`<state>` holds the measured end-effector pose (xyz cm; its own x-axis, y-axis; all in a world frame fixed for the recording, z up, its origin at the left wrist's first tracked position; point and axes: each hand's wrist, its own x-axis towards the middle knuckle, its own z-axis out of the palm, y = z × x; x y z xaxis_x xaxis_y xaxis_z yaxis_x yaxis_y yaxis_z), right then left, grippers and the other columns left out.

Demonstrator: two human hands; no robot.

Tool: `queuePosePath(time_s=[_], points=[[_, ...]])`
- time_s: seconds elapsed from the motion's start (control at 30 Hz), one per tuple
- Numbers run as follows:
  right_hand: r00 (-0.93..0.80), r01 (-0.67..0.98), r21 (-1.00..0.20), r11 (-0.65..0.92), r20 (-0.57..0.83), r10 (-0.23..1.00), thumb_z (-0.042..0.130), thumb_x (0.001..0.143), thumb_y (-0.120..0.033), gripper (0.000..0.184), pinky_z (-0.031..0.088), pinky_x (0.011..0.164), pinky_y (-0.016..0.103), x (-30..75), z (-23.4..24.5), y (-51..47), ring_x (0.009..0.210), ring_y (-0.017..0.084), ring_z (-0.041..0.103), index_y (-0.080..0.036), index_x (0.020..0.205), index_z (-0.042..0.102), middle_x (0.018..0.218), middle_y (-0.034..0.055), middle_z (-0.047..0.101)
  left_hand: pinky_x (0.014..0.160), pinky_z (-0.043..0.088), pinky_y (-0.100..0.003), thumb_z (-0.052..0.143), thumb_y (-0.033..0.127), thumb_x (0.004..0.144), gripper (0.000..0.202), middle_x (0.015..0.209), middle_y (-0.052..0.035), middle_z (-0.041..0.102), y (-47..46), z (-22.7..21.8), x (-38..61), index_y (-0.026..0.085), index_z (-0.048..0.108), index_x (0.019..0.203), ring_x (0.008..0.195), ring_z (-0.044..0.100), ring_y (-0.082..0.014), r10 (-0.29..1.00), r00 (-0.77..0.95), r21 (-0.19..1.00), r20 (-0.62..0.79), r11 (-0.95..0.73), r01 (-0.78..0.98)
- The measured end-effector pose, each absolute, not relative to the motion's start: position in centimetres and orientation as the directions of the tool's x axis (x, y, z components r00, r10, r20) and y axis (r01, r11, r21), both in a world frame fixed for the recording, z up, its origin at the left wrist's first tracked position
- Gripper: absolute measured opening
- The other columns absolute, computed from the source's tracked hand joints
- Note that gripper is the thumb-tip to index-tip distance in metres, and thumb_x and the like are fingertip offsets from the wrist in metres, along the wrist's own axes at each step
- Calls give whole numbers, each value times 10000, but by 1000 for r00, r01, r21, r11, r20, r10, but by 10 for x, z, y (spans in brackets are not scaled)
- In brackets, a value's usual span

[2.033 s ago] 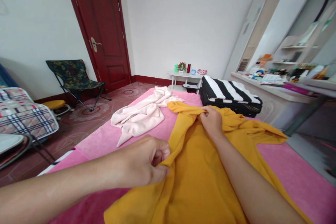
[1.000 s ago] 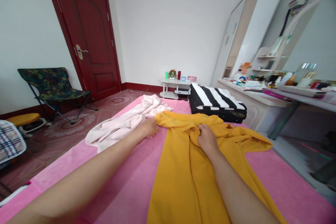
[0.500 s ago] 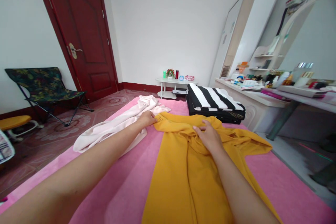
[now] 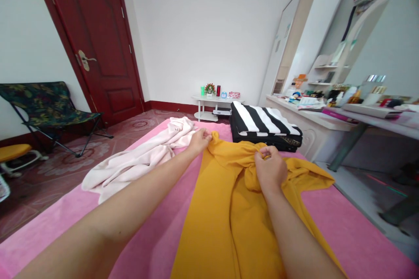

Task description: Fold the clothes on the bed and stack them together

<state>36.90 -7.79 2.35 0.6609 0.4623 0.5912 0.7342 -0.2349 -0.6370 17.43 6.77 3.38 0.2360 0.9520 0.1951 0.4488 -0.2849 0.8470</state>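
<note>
A mustard-yellow garment lies stretched along the pink bed cover. My left hand is closed on the garment's far left corner, lifting it slightly. Further right, my right hand is closed in a fist on a bunch of the same yellow cloth. A crumpled pale pink garment lies just left of my left hand.
A black-and-white striped folded stack sits at the bed's far end. Behind it stands a small white table with small items. A folding chair and red door are left; a cluttered counter runs along the right.
My left hand went from the garment's near edge to its far corner and gripped it. My right hand flattened briefly, then closed on the yellow cloth and raised it.
</note>
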Motion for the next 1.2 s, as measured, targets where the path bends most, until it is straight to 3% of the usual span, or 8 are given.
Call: queuePosePath(time_s=[0.2,0.3,0.37,0.43,0.6,0.87,1.03,1.2], points=[[479,877,-411,-248,727,492,447,746,-119,241,353,736,338,364,32,-86,893,239,541,-227,837,642,975,59,630,1144,198,-295,505,216,832,592,1484,-128,332,40,-16,188,102,352,1393,1371,294,-210,815,520,623,253,-549,557],[244,953,-302,10,786,568,412,824,-142,262,347,892,352,337,47,-86,1023,236,526,-221,953,625,1081,65,625,1153,151,-297,338,303,919,611,1524,-154,220,36,-24,188,38,205,1452,1407,201,-206,767,583,400,267,-639,658],[46,950,-246,192,720,693,396,874,-204,278,350,933,334,322,47,-83,1058,217,530,-221,1058,604,1128,67,624,1149,156,-304,275,361,938,633,1524,-167,210,36,-25,188,16,169,1457,1408,196,-212,767,587,322,260,-642,696],[-65,950,-220,223,559,826,392,904,-297,322,334,980,354,316,35,-78,1126,221,510,-223,1160,574,1189,71,612,1147,156,-319,239,400,944,648,1522,-170,213,36,-25,189,12,164,1457,1407,197,-219,779,577,296,245,-627,721],[73,987,-152,-48,165,984,272,939,-469,553,215,1089,472,332,-13,-68,1365,269,280,-155,1368,425,1464,115,374,1154,98,-376,177,512,936,701,1529,-153,194,34,-26,185,39,205,1453,1422,120,-246,790,594,249,152,-612,750],[71,992,-115,-57,126,990,252,953,-439,581,178,1115,493,326,-11,-74,1389,283,231,-110,1424,343,1501,140,289,1144,81,-410,179,652,886,830,1552,-154,42,2,-18,154,77,118,1481,1427,4,-280,740,672,234,-44,-646,727],[-207,958,-178,225,116,971,446,866,-251,518,260,1103,424,320,14,-123,1348,236,335,-174,1378,426,1470,104,366,1139,97,-417,173,671,877,823,1554,-143,57,-17,-20,140,113,158,1481,1427,40,-286,737,676,247,-22,-651,718],[-523,797,-258,546,157,838,436,766,-58,587,220,1129,446,303,31,-210,1340,181,350,-288,1300,515,1444,19,416,1136,111,-440,206,630,891,771,1552,-132,95,-29,-18,138,125,206,1474,1424,78,-295,761,649,251,2,-628,737]])
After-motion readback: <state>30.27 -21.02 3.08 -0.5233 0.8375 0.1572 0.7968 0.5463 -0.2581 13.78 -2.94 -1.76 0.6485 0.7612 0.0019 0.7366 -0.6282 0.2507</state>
